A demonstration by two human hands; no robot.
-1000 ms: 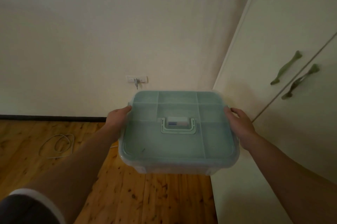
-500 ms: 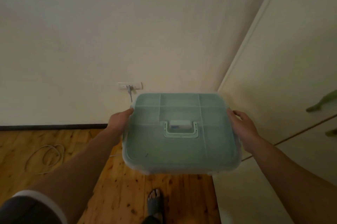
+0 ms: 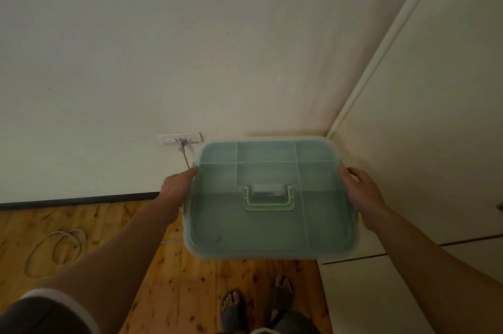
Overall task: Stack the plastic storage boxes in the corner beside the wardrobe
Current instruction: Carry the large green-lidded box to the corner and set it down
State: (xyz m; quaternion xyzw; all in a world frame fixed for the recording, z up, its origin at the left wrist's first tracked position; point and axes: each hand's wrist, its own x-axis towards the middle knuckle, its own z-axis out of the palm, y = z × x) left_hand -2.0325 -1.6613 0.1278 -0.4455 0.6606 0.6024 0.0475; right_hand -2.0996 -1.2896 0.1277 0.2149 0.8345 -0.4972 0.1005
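Plastic, stiff, probably light: holding translucent green-lidded square storage box (image 3: 269, 219) by side rims, left hand (image 3: 177, 188) and right hand (image 3: 360, 193) curling round edges; likely slippery.

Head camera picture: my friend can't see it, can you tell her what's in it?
A person's left hand and right hand grip the sides of a green-lidded plastic storage box, held toward the corner between wall and wardrobe. Below are a wooden floor, a coiled cable and sandalled feet.
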